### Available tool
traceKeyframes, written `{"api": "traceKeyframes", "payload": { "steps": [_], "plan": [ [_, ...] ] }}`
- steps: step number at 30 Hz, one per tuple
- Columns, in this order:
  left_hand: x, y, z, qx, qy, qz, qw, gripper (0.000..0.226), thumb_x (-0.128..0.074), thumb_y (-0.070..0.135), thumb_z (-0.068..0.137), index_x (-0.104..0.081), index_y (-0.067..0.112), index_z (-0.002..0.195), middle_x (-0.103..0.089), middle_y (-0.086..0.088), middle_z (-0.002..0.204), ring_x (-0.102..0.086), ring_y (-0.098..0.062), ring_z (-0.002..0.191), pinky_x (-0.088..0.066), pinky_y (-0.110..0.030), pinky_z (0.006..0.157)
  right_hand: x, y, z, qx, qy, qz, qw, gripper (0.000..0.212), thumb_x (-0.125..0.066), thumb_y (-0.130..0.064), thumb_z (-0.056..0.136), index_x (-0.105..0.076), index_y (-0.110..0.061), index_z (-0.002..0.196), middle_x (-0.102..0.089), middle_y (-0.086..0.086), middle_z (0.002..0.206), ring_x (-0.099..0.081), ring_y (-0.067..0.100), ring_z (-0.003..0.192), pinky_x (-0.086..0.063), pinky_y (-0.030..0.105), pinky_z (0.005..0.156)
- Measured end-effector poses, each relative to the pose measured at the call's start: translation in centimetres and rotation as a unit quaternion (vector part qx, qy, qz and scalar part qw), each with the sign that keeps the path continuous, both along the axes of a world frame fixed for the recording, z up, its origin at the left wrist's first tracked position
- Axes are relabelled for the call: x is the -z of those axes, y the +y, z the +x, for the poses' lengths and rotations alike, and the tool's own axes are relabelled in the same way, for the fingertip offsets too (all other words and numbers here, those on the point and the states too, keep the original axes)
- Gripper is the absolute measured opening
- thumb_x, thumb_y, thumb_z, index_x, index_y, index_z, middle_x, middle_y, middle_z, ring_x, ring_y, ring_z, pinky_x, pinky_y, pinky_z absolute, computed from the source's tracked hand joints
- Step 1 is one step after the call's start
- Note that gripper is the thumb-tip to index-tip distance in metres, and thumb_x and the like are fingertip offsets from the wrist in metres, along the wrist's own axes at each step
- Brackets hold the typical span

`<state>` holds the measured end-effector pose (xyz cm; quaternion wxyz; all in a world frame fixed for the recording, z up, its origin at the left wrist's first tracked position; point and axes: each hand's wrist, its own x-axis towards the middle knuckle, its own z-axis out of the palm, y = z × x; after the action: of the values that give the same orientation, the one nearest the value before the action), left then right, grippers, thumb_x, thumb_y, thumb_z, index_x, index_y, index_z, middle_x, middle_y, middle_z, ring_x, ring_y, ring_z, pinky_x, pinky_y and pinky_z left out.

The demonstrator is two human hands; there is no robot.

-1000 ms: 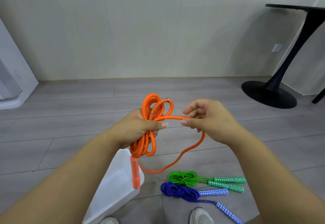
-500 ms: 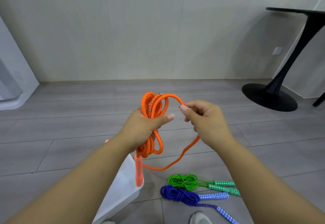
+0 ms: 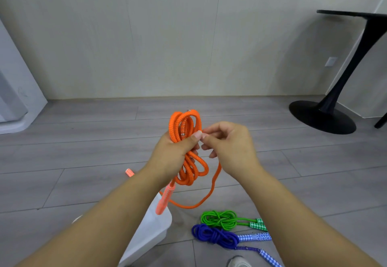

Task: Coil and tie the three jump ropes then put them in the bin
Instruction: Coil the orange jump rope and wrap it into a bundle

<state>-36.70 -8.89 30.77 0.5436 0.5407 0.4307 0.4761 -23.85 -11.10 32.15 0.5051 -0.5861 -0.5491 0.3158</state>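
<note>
Grey floor [image 3: 83, 151] below; left hand [image 3: 173, 155] clenches upright orange coil [image 3: 185, 123]; right hand [image 3: 230, 145], just beside coil's right, pinches loose strand [image 3: 215, 180].

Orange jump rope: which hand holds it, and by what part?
Left hand grips the orange jump rope around its coil's middle; right hand pinches its loose strand.

We see only one corner of the white bin [image 3: 152, 229]; the left forearm [image 3: 100, 224] covers the rest. Right of the bin, the lower handle of the blue rope [image 3: 213, 235] and a shoe [image 3: 238, 262] run off the bottom edge.
</note>
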Motion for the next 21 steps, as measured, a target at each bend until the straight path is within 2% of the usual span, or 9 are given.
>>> {"api": "traceKeyframes", "payload": {
  "steps": [4, 7, 9, 11, 13, 16, 18, 21],
  "plan": [
    [0.0, 0.1, 0.6, -0.026, -0.050, -0.022, 0.998, 0.017, -0.064, 0.021, 0.087, -0.064, 0.014, 0.071, -0.060, 0.003, 0.055, -0.057, -0.012, 0.056, -0.048, -0.025, 0.054, 0.1, 0.1, -0.1, 0.004, -0.075, 0.038, 0.996, 0.021, -0.067, -0.015, 0.083, -0.066, -0.032, 0.070, -0.061, -0.002, 0.087, -0.060, 0.009, 0.070, -0.053, 0.029, 0.067],
    [0.0, 0.1, 0.8, -0.058, -0.064, -0.024, 0.996, 0.017, -0.065, 0.026, 0.085, -0.064, 0.017, 0.071, -0.061, 0.001, 0.060, -0.057, -0.016, 0.063, -0.048, -0.032, 0.063, 0.2, 0.1, -0.1, -0.040, -0.106, 0.036, 0.993, 0.023, -0.062, -0.007, 0.086, -0.072, -0.028, 0.087, -0.051, -0.004, 0.092, -0.054, 0.003, 0.081, -0.046, 0.014, 0.072],
    [0.0, 0.1, 0.8, -0.075, -0.070, -0.028, 0.994, 0.016, -0.066, 0.027, 0.085, -0.064, 0.017, 0.072, -0.059, -0.002, 0.065, -0.056, -0.019, 0.067, -0.048, -0.036, 0.068, 0.3, 0.0, -0.2, -0.056, -0.095, 0.032, 0.993, 0.029, -0.063, -0.002, 0.085, -0.071, -0.028, 0.095, -0.048, -0.007, 0.091, -0.055, 0.002, 0.082, -0.044, 0.008, 0.071],
    [0.0, 0.1, 0.8, -0.091, -0.079, -0.031, 0.992, 0.016, -0.065, 0.029, 0.086, -0.065, 0.017, 0.075, -0.063, -0.005, 0.071, -0.060, -0.020, 0.071, -0.050, -0.039, 0.071, 0.6, 0.0, 0.0, -0.068, -0.054, 0.028, 0.996, 0.036, -0.065, 0.002, 0.082, -0.067, -0.034, 0.088, -0.057, -0.006, 0.094, -0.061, 0.007, 0.084, -0.050, 0.014, 0.074],
    [0.0, 0.3, 0.7, -0.086, -0.103, -0.027, 0.991, 0.015, -0.063, 0.027, 0.087, -0.066, 0.015, 0.080, -0.071, -0.007, 0.079, -0.068, -0.021, 0.077, -0.053, -0.042, 0.072, 0.8, 0.1, 0.4, -0.075, -0.020, 0.005, 0.997, 0.037, -0.065, 0.004, 0.080, -0.062, -0.033, 0.083, -0.065, -0.004, 0.089, -0.065, 0.011, 0.080, -0.055, 0.023, 0.073],
    [-0.3, 0.7, 0.3, -0.078, -0.151, -0.033, 0.985, 0.014, -0.059, 0.023, 0.089, -0.064, 0.010, 0.086, -0.074, -0.005, 0.076, -0.070, -0.019, 0.073, -0.053, -0.037, 0.065, 1.2, 0.0, 1.4, -0.089, -0.034, -0.040, 0.995, 0.024, -0.065, 0.001, 0.081, -0.058, -0.022, 0.083, -0.061, 0.001, 0.077, -0.062, 0.015, 0.068, -0.057, 0.033, 0.072],
    [-0.4, 0.9, -0.1, -0.079, -0.163, -0.026, 0.983, 0.018, -0.057, 0.022, 0.090, -0.063, 0.006, 0.088, -0.073, -0.008, 0.076, -0.069, -0.021, 0.072, -0.053, -0.036, 0.066, 1.6, -0.1, 1.9, -0.111, -0.023, -0.064, 0.991, 0.014, -0.062, -0.003, 0.085, -0.057, -0.016, 0.081, -0.060, 0.003, 0.071, -0.061, 0.016, 0.063, -0.055, 0.034, 0.068],
    [-0.8, 0.9, -0.4, -0.080, -0.202, -0.030, 0.976, 0.027, -0.053, 0.023, 0.093, -0.058, 0.006, 0.073, -0.068, -0.006, 0.063, -0.068, -0.021, 0.063, -0.056, -0.035, 0.064, 2.1, -0.4, 2.1, -0.149, -0.052, -0.086, 0.984, 0.013, -0.058, -0.017, 0.091, -0.057, -0.016, 0.077, -0.060, 0.000, 0.064, -0.058, 0.013, 0.059, -0.049, 0.030, 0.065]
  ]
}}
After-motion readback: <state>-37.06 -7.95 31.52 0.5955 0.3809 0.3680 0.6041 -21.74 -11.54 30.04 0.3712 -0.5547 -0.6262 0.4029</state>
